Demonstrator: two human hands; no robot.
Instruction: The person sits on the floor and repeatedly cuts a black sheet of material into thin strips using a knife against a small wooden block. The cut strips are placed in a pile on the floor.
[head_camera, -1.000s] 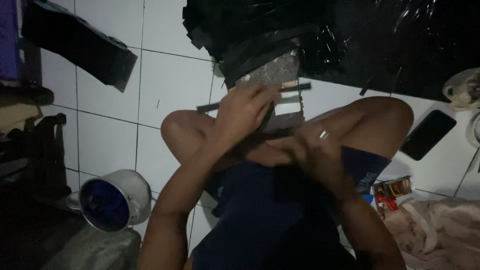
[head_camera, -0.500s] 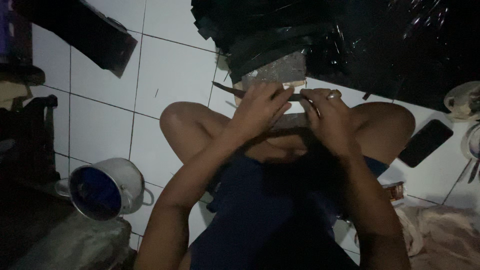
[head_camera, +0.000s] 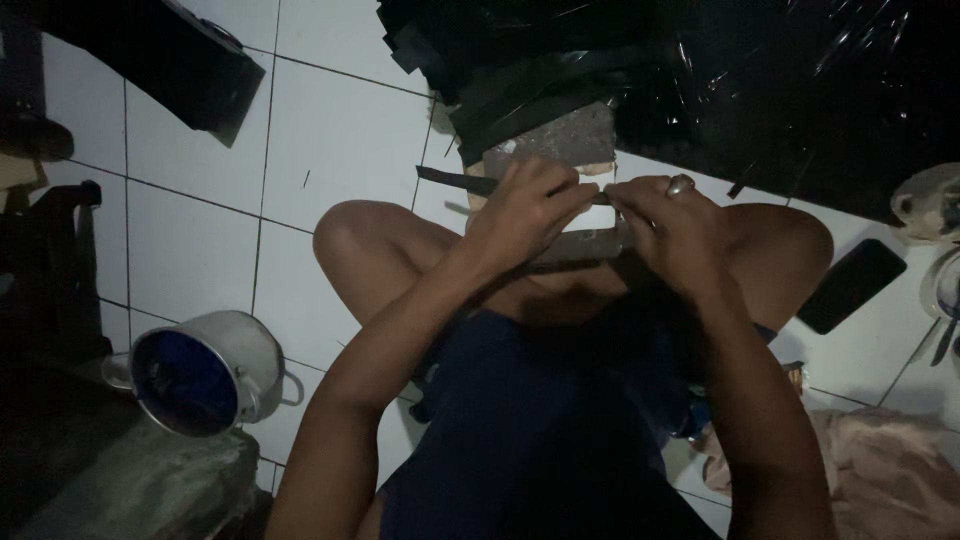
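I sit cross-legged on a white tiled floor with a grey stone block (head_camera: 558, 140) in front of my knees. A thin dark strip (head_camera: 455, 181) lies across the block and pokes out to the left. My left hand (head_camera: 525, 212) presses down on the strip, fingers curled over it. My right hand (head_camera: 668, 220), with a ring on one finger, pinches the strip's other end just beside the left hand. A pale flat piece under the fingers is mostly hidden.
Black plastic sheets and strips (head_camera: 620, 50) are heaped behind the block. A metal pot with a blue inside (head_camera: 205, 370) lies on its side at the left. A dark phone (head_camera: 850, 285) lies at the right, with a pinkish cloth (head_camera: 880, 470) below it.
My right hand came up from my lap to the block and took hold of the strip beside the left hand. The left hand stayed on the strip.
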